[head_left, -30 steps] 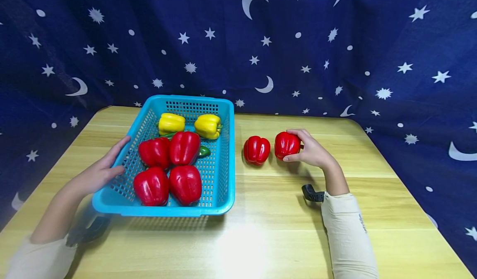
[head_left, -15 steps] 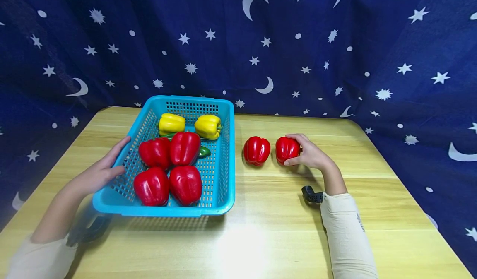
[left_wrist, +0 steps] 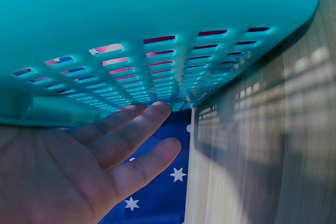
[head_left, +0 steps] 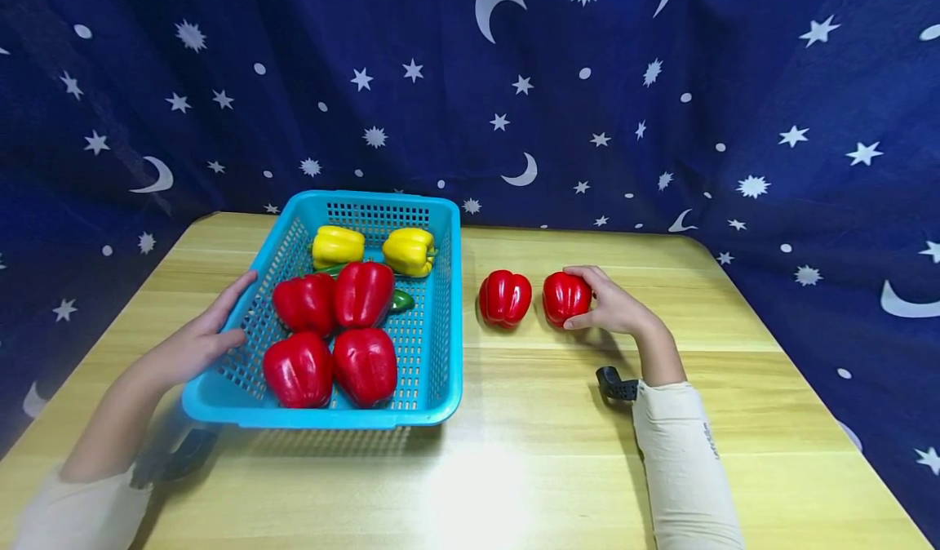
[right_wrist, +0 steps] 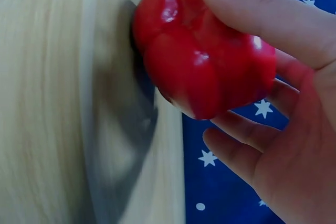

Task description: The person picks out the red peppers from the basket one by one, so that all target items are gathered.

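In the head view, my right hand holds a red bell pepper on the table, thumb on the near side and fingers behind. The right wrist view shows that bell pepper close up, its stem hidden. Just left of it sits another red bell pepper, a small gap apart. My left hand grips the left rim of a blue plastic basket, thumb over the rim. In the left wrist view its fingers extend along the basket's outer wall.
Several red bell peppers lie in the basket, with two yellow bell peppers behind them. A green vegetable is partly hidden underneath. The wooden table ends at a dark blue curtain with stars and moons.
My right hand and its bell pepper have come down slightly toward the table, then stayed nearly still. The left hand and the basket have not moved.
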Motion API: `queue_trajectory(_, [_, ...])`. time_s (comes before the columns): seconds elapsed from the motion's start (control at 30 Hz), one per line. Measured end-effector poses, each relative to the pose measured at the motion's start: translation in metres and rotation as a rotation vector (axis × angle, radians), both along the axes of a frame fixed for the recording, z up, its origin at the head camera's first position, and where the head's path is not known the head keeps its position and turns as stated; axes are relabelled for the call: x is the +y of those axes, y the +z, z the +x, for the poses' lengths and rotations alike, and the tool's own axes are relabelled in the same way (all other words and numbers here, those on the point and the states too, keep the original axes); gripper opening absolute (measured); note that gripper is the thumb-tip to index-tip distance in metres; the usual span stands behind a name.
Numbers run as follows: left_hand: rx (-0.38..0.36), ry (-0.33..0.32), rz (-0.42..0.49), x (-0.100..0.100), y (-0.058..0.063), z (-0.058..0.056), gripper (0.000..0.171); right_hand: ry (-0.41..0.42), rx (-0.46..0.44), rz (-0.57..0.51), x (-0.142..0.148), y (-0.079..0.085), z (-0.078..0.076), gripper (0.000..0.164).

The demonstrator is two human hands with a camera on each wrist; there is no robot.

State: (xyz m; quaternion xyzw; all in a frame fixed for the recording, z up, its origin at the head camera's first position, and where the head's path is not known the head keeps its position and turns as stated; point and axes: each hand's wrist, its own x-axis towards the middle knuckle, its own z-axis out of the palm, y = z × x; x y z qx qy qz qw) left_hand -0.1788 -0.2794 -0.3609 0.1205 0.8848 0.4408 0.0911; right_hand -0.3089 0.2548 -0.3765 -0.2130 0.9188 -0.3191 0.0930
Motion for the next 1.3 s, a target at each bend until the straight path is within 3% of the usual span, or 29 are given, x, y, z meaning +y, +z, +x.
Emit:
queue_trajectory(0.3, [0.014,-0.005,0.005,-0.001,-0.001,0.001,0.078,0.026,0.024,0.022,0.004,0.006,0.002,0.078])
queue_trajectory(0.73, [0.009,-0.004,0.008,0.001,0.001,0.001,0.078,-0.058,0.018,0.059,0.006,0.008,0.004,0.076])
queue_trajectory(1.3, [0.020,-0.010,0.009,0.000,0.000,0.001,0.077,-0.062,0.027,0.072,-0.008,0.008,0.006,0.078])
